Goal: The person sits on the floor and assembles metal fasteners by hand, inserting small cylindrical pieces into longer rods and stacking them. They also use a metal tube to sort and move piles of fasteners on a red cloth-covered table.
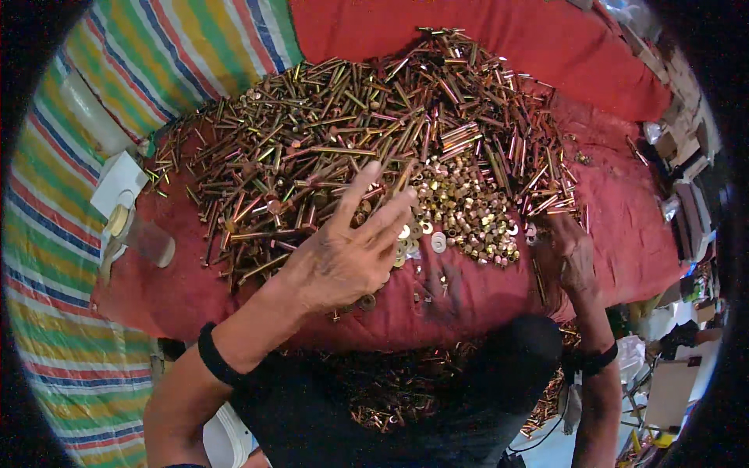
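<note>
A large heap of brassy bolts covers the red cloth. In front of it, right of the middle, lies a pile of small gold-coloured nuts. Flat washers sit along its left front edge. My left hand reaches over the front of the bolts, its fingers apart and fingertips beside the nuts; its thumb is hidden. To the right of the nuts, my right hand is low over the cloth with curled fingers, in shadow. What it holds, if anything, cannot be made out. A single bolt shows beside it.
Striped plastic sheeting rises at the left. A white box and a clear cup stand at the cloth's left edge. More bolts lie below, by my dark-clothed knees. Assorted clutter lines the right side.
</note>
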A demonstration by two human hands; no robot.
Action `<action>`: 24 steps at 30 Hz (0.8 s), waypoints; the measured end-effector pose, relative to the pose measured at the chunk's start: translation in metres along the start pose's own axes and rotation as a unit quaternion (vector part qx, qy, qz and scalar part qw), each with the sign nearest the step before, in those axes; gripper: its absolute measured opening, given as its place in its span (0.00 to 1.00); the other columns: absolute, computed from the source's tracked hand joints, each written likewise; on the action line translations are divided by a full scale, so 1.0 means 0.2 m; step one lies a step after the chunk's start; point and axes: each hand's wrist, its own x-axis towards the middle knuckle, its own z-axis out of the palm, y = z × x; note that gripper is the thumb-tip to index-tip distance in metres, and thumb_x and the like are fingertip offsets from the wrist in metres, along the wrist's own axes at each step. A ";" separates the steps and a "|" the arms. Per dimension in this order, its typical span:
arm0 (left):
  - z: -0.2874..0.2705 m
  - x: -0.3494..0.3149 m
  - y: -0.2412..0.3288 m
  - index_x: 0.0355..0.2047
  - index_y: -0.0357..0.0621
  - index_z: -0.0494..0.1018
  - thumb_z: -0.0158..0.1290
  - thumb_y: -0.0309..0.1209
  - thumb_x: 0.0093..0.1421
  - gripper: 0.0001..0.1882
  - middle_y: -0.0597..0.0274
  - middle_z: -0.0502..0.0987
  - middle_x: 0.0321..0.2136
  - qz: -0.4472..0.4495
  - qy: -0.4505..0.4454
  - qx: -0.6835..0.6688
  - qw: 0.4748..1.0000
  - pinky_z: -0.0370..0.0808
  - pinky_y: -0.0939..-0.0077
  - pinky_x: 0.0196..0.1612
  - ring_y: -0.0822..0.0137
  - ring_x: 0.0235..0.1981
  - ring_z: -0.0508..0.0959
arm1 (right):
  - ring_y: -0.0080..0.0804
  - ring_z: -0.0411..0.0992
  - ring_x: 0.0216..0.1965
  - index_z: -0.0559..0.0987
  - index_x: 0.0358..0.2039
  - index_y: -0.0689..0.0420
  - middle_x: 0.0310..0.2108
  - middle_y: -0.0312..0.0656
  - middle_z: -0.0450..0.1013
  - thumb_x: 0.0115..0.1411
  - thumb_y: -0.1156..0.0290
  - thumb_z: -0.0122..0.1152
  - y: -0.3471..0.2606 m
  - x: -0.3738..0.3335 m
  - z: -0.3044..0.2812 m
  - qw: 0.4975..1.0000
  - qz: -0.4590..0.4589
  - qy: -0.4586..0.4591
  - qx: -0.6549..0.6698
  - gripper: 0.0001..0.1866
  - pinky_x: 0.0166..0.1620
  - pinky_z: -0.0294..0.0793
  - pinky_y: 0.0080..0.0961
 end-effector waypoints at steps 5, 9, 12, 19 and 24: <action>0.03 -0.03 -0.06 0.29 0.43 0.81 0.56 0.30 0.49 0.08 0.59 0.81 0.41 -0.039 -0.078 -0.039 0.995 0.53 0.32 0.74 0.56 0.61 0.74 | 0.26 0.74 0.32 0.77 0.51 0.62 0.32 0.37 0.74 0.63 0.73 0.56 -0.11 0.16 -0.17 0.803 0.316 -0.006 0.505 0.17 0.31 0.73 0.24; 0.06 -0.01 -0.10 0.28 0.43 0.81 0.59 0.26 0.46 0.07 0.59 0.78 0.38 -0.094 -0.066 -0.105 0.988 0.54 0.36 0.74 0.55 0.58 0.75 | 0.26 0.74 0.29 0.76 0.49 0.62 0.29 0.35 0.74 0.67 0.67 0.51 -0.33 0.34 -0.45 0.569 0.378 0.030 0.730 0.15 0.31 0.75 0.24; 0.08 0.03 -0.14 0.29 0.46 0.80 0.60 0.27 0.47 0.06 0.60 0.79 0.38 -0.129 -0.086 -0.146 0.977 0.54 0.37 0.73 0.57 0.57 0.75 | 0.29 0.74 0.27 0.77 0.45 0.61 0.28 0.37 0.74 0.67 0.68 0.51 -0.48 0.47 -0.56 0.534 0.384 0.064 0.751 0.12 0.32 0.77 0.28; 0.18 0.23 -0.09 0.34 0.52 0.85 0.57 0.31 0.57 0.08 0.56 0.83 0.34 -0.152 -0.133 0.016 0.979 0.50 0.29 0.72 0.55 0.51 0.79 | 0.42 0.75 0.28 0.79 0.36 0.61 0.29 0.45 0.76 0.58 0.70 0.55 -0.68 0.52 -0.30 0.767 0.218 -0.029 0.603 0.10 0.35 0.77 0.41; 0.26 0.29 -0.07 0.32 0.48 0.85 0.58 0.33 0.54 0.08 0.44 0.80 0.43 -0.206 -0.227 -0.051 0.950 0.48 0.30 0.72 0.46 0.58 0.73 | 0.60 0.77 0.33 0.80 0.43 0.62 0.35 0.56 0.80 0.58 0.69 0.60 -0.89 0.24 0.04 0.897 0.260 -0.139 0.329 0.14 0.37 0.77 0.49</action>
